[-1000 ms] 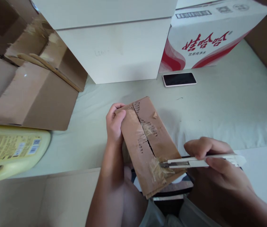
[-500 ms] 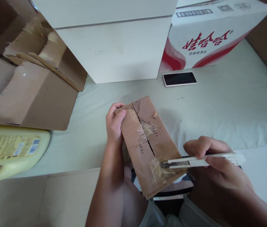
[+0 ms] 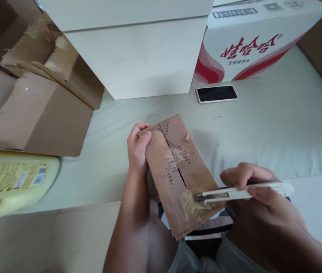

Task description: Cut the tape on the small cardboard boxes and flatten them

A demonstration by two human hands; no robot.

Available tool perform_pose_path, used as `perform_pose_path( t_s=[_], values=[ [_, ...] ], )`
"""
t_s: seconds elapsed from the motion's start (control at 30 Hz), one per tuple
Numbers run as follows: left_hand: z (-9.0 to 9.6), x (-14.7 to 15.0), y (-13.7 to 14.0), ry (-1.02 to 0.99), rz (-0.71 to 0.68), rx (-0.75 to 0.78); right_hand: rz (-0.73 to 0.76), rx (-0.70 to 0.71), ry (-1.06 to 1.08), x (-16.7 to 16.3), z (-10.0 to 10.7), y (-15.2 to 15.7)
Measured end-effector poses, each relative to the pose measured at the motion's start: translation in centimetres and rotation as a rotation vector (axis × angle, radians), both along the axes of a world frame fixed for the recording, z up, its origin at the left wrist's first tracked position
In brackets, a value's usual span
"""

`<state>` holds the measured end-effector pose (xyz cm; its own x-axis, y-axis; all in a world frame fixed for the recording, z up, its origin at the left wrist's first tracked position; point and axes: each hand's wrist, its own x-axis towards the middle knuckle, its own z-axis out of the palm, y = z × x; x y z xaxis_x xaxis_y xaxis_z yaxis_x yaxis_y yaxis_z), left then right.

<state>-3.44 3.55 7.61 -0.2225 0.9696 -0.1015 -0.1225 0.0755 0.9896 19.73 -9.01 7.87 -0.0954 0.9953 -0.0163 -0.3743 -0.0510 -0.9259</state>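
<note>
A brown cardboard box (image 3: 163, 163) is held tilted above my lap, with a dark seam running down its face. Torn and wrinkled clear tape (image 3: 189, 204) clings near its lower end. My left hand (image 3: 138, 146) grips the box's upper left corner, thumb on the face and fingers behind. In my right hand (image 3: 259, 189) is a white utility knife (image 3: 239, 194), held between thumb and fingers. Its metal blade touches the tape by the seam at the box's lower end; whether the tip is under the tape I cannot tell.
Behind stand a large white box (image 3: 141, 60) and a white-and-red carton (image 3: 243, 49). A phone (image 3: 217, 94) lies before them on the pale green cloth (image 3: 277, 125). To the left are opened cardboard boxes (image 3: 55, 117) and a yellow plastic jug (image 3: 13, 178).
Almost nothing differs. The view has shifted very slightly; both hands, the box and the knife keep nearly the same positions.
</note>
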Motion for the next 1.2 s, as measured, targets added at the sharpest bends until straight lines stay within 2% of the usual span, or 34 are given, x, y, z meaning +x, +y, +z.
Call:
perform_pose_path(
  t_s=[0.2,0.4,0.57,0.77,0.97,1.1,1.2],
  values=[
    [0.2,0.1,0.0,-0.013,0.016,-0.016,0.018,-0.020,0.034,0.1,0.2,-0.1],
    [0.3,0.1,0.0,-0.017,0.017,-0.028,-0.006,-0.260,-0.006,-0.2,1.7,-0.2],
    [0.2,0.1,-0.1,0.004,0.001,-0.009,0.027,-0.115,0.054,-0.1,1.1,0.1],
    [0.0,-0.1,0.0,0.021,-0.029,0.022,0.003,-0.251,0.006,-0.3,2.1,0.0],
    [-0.1,-0.1,-0.1,0.016,-0.039,0.024,0.031,-0.082,0.085,-0.1,0.5,0.3],
    [-0.1,0.0,0.0,0.014,-0.029,0.024,0.024,-0.235,0.037,-0.2,1.6,0.1],
    [-0.1,-0.1,0.0,0.016,-0.035,0.022,-0.003,-0.263,0.052,-0.4,2.5,-0.1]
  ],
)
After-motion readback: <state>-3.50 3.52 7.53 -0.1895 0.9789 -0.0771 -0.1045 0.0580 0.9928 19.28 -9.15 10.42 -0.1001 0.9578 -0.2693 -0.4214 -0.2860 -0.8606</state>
